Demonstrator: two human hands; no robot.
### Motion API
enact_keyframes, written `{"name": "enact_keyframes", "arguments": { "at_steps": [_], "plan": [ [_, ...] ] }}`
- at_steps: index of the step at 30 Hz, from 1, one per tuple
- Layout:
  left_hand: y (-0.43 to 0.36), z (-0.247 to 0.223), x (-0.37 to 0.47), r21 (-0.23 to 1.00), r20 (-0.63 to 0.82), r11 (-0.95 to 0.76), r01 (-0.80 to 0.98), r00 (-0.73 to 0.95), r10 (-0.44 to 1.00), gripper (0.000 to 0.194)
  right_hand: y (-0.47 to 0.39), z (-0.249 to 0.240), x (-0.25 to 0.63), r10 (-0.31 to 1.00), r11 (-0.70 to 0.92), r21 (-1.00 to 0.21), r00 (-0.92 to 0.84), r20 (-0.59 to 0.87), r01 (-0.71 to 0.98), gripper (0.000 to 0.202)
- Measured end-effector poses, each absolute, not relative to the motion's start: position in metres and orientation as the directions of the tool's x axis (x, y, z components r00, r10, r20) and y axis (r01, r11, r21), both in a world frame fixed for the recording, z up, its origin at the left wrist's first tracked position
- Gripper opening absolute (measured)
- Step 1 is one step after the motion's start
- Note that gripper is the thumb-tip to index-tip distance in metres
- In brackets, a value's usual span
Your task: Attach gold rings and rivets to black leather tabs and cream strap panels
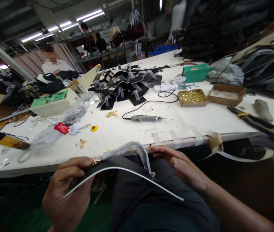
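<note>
My left hand [67, 190] grips the left end of a black leather panel [119, 169] with a white edge, held bent over my lap below the table edge. A gold metal fitting [96, 160] sits at the panel's corner by my left thumb. A strip wrapped in clear plastic [133, 149] arches over the panel's top. My right hand [181, 166] rests on the panel's right part, fingers stretched flat and touching the strip's end. A second small gold fitting [153, 174] shows near the strip's lower end.
The white table [199, 119] holds an electric screwdriver [146, 118] with a cord, a cardboard box of gold hardware [192, 97], a pile of black leather pieces [127, 88], pliers [258, 121], a green-panelled control box [54, 101] and loose gold parts [112, 114]. A person in white sits beyond.
</note>
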State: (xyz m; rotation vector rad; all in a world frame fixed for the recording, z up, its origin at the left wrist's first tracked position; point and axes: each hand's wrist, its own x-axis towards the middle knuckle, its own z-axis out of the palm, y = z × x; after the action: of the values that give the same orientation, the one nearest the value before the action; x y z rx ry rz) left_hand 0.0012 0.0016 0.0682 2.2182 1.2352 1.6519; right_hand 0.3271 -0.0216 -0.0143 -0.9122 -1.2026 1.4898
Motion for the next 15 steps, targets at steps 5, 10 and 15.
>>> {"name": "enact_keyframes", "arguments": {
  "at_steps": [5,10,15],
  "plan": [
    [0.011,0.059,0.016,0.650,0.706,-0.571,0.501,-0.121,0.697,0.030,-0.039,-0.038,0.300,0.912,-0.388,-0.714,-0.355,-0.206,-0.583,0.061],
    [0.011,0.034,-0.001,0.549,0.764,-0.733,0.402,0.114,0.635,0.030,-0.017,-0.028,0.283,0.894,-0.445,-0.364,-0.425,-0.139,-0.818,0.072],
    [0.023,0.013,-0.044,0.507,0.758,-0.762,0.404,0.214,0.617,0.022,0.006,-0.022,0.284,0.918,-0.391,-0.376,-0.323,-0.231,-0.840,0.038]
  ]
}}
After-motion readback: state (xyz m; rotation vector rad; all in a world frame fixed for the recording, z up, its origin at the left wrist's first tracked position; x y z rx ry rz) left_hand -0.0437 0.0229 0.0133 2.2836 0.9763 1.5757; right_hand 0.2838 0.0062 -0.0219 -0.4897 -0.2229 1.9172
